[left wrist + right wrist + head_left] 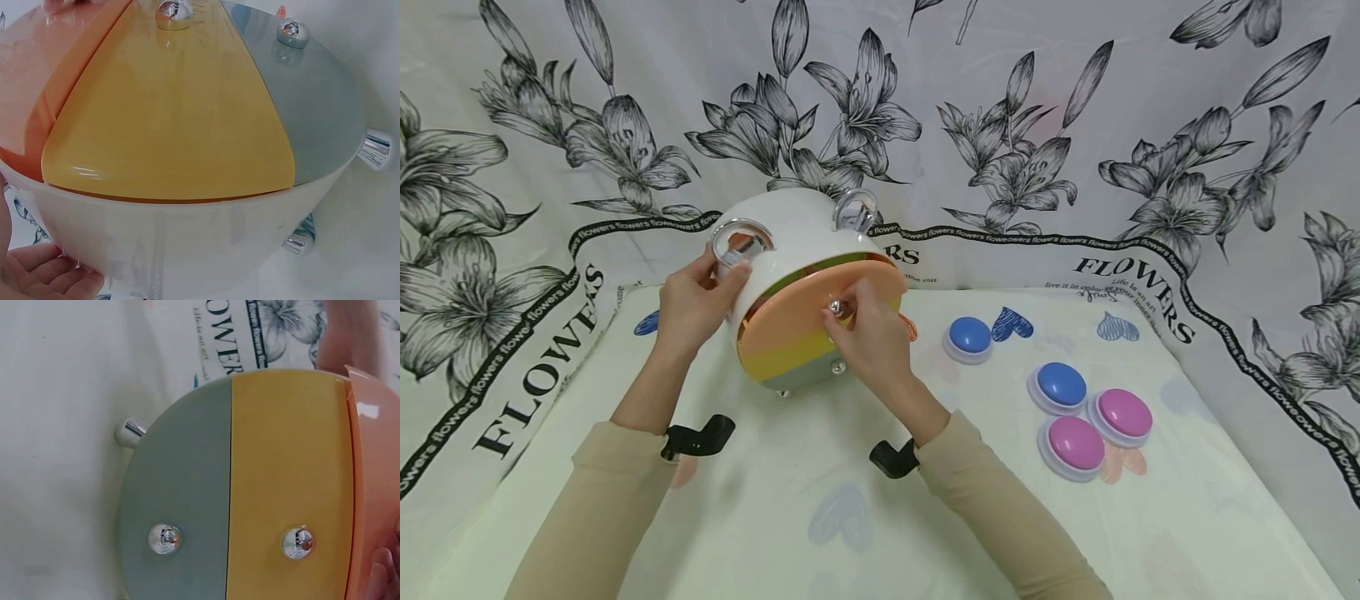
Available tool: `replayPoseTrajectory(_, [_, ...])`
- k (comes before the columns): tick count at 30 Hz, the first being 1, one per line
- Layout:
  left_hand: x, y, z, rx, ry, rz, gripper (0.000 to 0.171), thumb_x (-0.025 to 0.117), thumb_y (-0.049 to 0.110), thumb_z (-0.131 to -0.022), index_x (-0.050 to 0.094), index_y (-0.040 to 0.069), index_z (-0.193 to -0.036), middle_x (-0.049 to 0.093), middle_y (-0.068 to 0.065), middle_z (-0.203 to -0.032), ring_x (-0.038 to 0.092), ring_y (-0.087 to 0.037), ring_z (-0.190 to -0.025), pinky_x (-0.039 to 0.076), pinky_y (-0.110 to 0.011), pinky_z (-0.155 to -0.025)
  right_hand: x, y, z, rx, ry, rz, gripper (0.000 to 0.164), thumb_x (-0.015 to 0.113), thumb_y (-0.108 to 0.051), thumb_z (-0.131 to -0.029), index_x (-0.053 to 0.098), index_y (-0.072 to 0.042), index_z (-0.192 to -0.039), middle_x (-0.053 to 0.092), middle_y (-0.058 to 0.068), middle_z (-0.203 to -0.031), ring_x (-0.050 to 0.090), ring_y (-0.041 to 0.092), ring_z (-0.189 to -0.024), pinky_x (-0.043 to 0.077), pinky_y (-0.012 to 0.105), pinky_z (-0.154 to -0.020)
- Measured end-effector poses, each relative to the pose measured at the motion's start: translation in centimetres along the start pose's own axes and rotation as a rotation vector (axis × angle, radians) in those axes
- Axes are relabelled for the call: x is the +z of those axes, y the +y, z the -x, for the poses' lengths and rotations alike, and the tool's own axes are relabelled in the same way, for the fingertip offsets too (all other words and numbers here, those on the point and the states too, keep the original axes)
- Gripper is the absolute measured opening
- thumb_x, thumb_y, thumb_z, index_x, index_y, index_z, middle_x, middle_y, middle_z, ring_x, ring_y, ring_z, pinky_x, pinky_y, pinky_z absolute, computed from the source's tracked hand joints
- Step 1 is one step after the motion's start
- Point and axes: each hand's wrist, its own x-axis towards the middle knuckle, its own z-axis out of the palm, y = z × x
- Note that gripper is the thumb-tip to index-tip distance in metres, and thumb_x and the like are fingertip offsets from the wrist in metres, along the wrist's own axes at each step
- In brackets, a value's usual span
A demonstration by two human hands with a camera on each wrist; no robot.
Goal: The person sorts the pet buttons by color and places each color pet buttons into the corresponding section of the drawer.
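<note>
A white rounded drawer box [797, 212] stands on the table with two silver ring-shaped pieces on top. Its front carries an orange drawer [782, 312], a yellow drawer [169, 119] and a grey-green drawer [181, 462], each with a round silver knob. The orange drawer stands slightly out, with a gap along its top edge; the other two sit flush. My left hand [696, 304] grips the box's upper left side by one ring, thumb in front. With thumb and fingers, my right hand [876, 337] pinches the orange drawer's knob [836, 307].
To the right lie two blue push buttons [970, 335] and two pink push buttons [1077, 442] on white bases. A pale cloth with printed hearts covers the table. Behind it hangs a white curtain [1000, 208] with black flower prints.
</note>
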Motion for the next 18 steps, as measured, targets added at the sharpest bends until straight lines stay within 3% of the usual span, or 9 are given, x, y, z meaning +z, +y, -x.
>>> replayPoseTrajectory(4, [-0.1,-0.1,0.0,-0.006,-0.009,-0.003,0.069,0.052,0.058,-0.084,0.041,0.019,-0.14,0.055,-0.011,-0.125,0.051,-0.02,-0.096,0.042,-0.008,-0.057,0.4,-0.1,-0.4,0.002,-0.01,0.018,0.027,0.069,-0.029,-0.082,0.049,-0.013,-0.093,0.063,-0.005,-0.076,0.051,0.008,-0.054,0.033,0.02,-0.044])
replayPoseTrajectory(9, [-0.1,-0.1,-0.1,-0.014,-0.007,-0.003,0.069,0.052,0.058,-0.084,0.041,0.018,-0.14,0.055,-0.01,-0.122,0.05,-0.02,-0.093,0.043,-0.009,-0.057,0.7,-0.1,-1.0,-0.011,-0.029,0.02,0.026,0.067,-0.029,-0.083,0.048,-0.013,-0.094,0.063,-0.005,-0.076,0.052,0.008,-0.054,0.033,0.019,-0.043])
replayPoseTrajectory(15, [-0.1,0.1,-0.2,-0.052,-0.016,-0.004,0.072,0.052,0.06,-0.083,0.037,0.021,-0.142,0.05,-0.007,-0.133,0.05,-0.02,-0.106,0.049,-0.014,-0.069,0.9,0.1,-1.4,-0.021,-0.047,0.03,0.027,0.066,-0.03,-0.084,0.047,-0.012,-0.094,0.062,-0.004,-0.075,0.052,0.008,-0.054,0.033,0.018,-0.043])
replayPoseTrajectory(18, [-0.1,0.3,-0.1,-0.06,-0.017,-0.003,0.073,0.052,0.06,-0.083,0.037,0.02,-0.142,0.05,-0.008,-0.132,0.05,-0.02,-0.105,0.048,-0.013,-0.069,0.9,0.2,-1.5,-0.026,-0.047,0.032,0.028,0.066,-0.03,-0.084,0.047,-0.012,-0.094,0.062,-0.003,-0.076,0.053,0.009,-0.055,0.033,0.018,-0.044])
